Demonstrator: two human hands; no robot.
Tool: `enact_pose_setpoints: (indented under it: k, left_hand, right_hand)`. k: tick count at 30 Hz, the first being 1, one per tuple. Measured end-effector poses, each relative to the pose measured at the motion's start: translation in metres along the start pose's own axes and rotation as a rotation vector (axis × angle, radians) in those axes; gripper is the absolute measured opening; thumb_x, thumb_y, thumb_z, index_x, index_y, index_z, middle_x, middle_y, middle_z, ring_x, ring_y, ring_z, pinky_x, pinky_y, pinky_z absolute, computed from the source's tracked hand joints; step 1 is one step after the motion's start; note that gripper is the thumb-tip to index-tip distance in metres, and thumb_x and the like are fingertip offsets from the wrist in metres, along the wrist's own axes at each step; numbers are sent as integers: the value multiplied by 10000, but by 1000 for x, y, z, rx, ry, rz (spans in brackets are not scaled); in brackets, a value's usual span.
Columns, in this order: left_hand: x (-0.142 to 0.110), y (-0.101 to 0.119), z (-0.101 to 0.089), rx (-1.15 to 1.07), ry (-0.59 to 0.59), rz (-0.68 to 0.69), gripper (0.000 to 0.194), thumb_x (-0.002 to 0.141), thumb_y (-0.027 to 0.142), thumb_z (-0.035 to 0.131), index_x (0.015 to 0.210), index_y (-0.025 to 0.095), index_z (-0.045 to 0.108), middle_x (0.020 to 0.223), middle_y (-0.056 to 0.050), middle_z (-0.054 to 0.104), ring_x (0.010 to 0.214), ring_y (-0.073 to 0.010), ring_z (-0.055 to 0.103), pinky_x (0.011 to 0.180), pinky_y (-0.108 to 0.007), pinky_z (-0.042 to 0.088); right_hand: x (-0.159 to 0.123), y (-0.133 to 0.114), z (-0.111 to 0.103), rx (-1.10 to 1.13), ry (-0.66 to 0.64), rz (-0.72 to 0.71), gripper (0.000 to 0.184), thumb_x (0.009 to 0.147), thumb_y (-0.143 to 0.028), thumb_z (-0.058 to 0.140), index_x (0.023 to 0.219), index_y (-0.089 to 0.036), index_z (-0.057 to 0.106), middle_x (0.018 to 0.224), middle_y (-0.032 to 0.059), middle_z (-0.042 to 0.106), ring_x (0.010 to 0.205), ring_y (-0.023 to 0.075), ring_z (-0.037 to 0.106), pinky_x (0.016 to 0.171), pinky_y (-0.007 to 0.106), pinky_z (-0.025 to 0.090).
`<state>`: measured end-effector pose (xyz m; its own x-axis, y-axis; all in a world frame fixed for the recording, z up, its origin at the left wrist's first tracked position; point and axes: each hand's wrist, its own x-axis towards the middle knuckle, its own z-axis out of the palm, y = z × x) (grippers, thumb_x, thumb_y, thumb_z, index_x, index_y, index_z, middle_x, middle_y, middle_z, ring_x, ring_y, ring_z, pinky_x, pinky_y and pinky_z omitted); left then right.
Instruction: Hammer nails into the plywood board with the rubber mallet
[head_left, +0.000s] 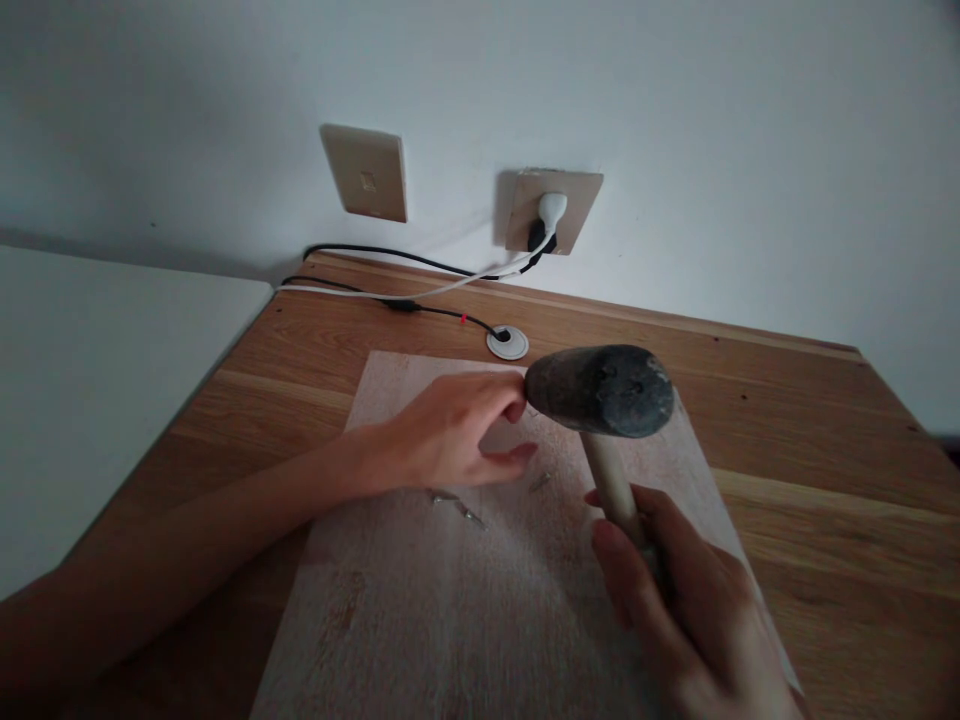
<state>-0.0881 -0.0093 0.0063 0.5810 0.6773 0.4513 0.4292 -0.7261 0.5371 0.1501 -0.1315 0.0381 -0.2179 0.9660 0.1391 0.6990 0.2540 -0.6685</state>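
My right hand [675,590] is wrapped round the pale handle of a mallet [600,390] with a dark, rounded head. The mallet head is raised over the far part of a pale board [420,620]. My left hand [457,430] is over the board, close to the left end of the mallet head. Its fingers are curled, with the thumb apart from them, and I see nothing between them. Small shiny metal pieces, perhaps nails or screws, lie on the board: one piece [540,482] right of my left thumb, and others [472,517] below the hand.
The board lies on a wooden desktop [840,430] against a white wall. Black and white cables [420,292] run along the back to a wall socket [577,205]. A round cable grommet [508,343] sits behind the board. A white surface [90,380] adjoins at left.
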Motion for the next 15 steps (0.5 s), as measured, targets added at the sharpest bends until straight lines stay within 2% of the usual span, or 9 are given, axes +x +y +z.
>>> enact_pose_setpoints:
  k: [3,5,11,15]
  left_hand:
    - [-3,16,2,75,-114,62,236,932,325,707,804,200,554,709,34,622,623,-126,564,601,-284,402]
    - [-4,23,5,148,-167,77,248,945,328,710,790,195,569,714,23,637,641,-142,586,605,-297,411]
    - [-11,40,19,288,-269,224,60,991,217,652,984,159,638,935,-52,701,872,-206,659,833,-351,530]
    - [-13,49,22,393,-280,246,38,1014,193,623,1018,156,631,940,-58,690,877,-223,652,849,-385,532]
  right_hand:
    - [-3,-2,0,31,26,71,203,1118,-415,470,1058,-271,600,554,-103,521,392,101,523,386,235,393]
    - [-4,-2,-1,37,42,81,214,1118,-437,467,1071,-275,599,560,-102,535,392,97,535,381,226,396]
    - [-1,0,-3,70,38,-78,94,1112,-316,486,1076,-278,564,553,-124,506,373,67,521,380,179,385]
    - [4,-2,-3,93,55,-116,111,1102,-261,470,1027,-251,551,558,-119,512,377,70,518,381,178,391]
